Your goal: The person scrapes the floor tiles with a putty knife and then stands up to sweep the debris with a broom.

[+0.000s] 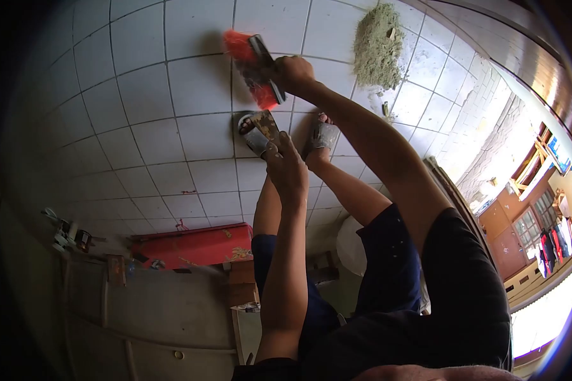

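My right hand (292,74) is closed round the handle of a brush (265,71) with a dark back and red bristles. The brush is held over the white tiled floor (200,86), its bristles blurred; whether they touch the tiles I cannot tell. Lower down, my left hand (287,168) grips a scraper (265,124) with a wide, stained blade. That blade lies in front of one of my sandalled feet, just below the brush. Part of the scraper's handle is hidden by my fingers. My other sandal (323,136) stands to the right.
A heap of grey-green crumbly debris (378,51) lies on the tiles at the upper right, with scattered bits below it. Behind my legs is a long red object (197,246), near brown boxes (242,282). A small machine (70,233) stands far left. Clothes (556,247) hang far right.
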Demonstrator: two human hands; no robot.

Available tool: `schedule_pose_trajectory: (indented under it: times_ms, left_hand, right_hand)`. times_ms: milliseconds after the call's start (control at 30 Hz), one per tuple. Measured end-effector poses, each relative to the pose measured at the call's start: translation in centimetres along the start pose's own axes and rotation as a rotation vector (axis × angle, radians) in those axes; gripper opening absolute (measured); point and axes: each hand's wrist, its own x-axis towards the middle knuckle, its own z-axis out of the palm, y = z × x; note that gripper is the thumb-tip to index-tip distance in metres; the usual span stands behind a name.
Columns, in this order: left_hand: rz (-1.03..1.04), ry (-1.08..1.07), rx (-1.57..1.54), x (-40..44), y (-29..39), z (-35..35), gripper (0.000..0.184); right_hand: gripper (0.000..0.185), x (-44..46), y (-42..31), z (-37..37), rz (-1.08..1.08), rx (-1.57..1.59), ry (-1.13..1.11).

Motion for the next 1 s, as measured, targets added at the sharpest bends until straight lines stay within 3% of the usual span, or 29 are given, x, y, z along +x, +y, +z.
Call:
schedule_pose_trajectory:
  times_ms: [67,133,300,367,433,500,567,700,867,933,967,1000]
  left_hand:
    - [0.065,0.043,0.003,0.8,-1.6,0.5,0.05]
    - [0.172,0.094,0.079,0.4,-1.8,0.5,0.045]
    - [0.215,0.058,0.062,0.5,-2.6,0.1,0.04]
    - [0.199,0.031,0.001,-0.1,-2.0,-0.5,0.038]
    - [0.165,-0.061,-0.094,-1.4,-0.1,-1.2,0.033]
    - [0.157,-0.059,-0.152,-1.7,-0.6,-1.1,0.031]
    - [0.134,-0.071,-0.112,-2.8,-0.9,-1.6,0.037]
    - [0.2,-0.032,-0.334,-5.7,-3.2,-3.8,0.034]
    - [0.327,-0.023,-0.289,-13.0,-5.7,-8.1,0.029]
    - [0.356,-0.011,-0.177,-16.6,-5.3,-10.0,0.035]
    - [0.401,0.02,-0.041,-21.2,-1.0,-12.9,0.039]
    - [0.379,-0.042,-0.157,-23.3,-0.3,-13.6,0.039]
  right_hand:
    - [0.046,1.3,-1.7,1.7,-0.012,-0.033,0.042]
    - [0.048,2.5,-0.2,1.3,0.12,-0.068,0.058]
    - [0.054,2.1,11.3,-4.5,0.503,-0.223,0.277]
    - [0.054,0.3,16.8,-7.1,0.4,-0.257,0.338]
    - [0.054,-2.3,19.3,-10.2,0.286,-0.244,0.232]
    - [0.056,-6.7,18.7,-12.3,0.22,-0.072,0.222]
    - [0.06,-11.3,17.9,-13.1,0.182,-0.056,0.246]
    - [0.059,-20.8,15.2,-13.2,0.197,-0.07,0.335]
    - [0.06,-32.6,11.4,-16.0,0.19,-0.005,0.344]
    - [0.059,-35.8,11.6,-17.3,0.192,-0.05,0.297]
    - [0.059,-37.1,11.6,-17.8,0.207,-0.085,0.279]
    - [0.06,-38.7,11.4,-18.5,0.189,-0.088,0.327]
